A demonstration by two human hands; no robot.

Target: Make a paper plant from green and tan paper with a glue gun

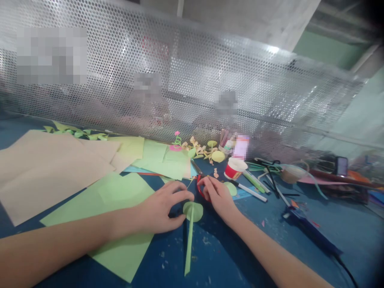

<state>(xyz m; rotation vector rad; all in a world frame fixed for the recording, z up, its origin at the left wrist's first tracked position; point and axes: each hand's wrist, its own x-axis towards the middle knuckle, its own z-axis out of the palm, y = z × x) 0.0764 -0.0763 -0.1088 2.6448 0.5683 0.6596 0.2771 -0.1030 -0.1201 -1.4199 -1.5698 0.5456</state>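
Observation:
A round green paper disc lies on the blue table with a long green paper strip running from it toward me. At the disc's left edge is my left hand, thumb and index finger apart, the thumb tip close to or touching the paper. My right hand is closed around the red handle of a pair of scissors, whose dark blades point away from me. Another pale green disc lies just behind the right hand. Large green paper sheets extend beneath my left forearm.
Beige paper sheets cover the left side. A paper cup, a white marker and a green marker stand or lie behind my right hand. A blue glue gun with a cord lies right. A perforated metal screen closes the back.

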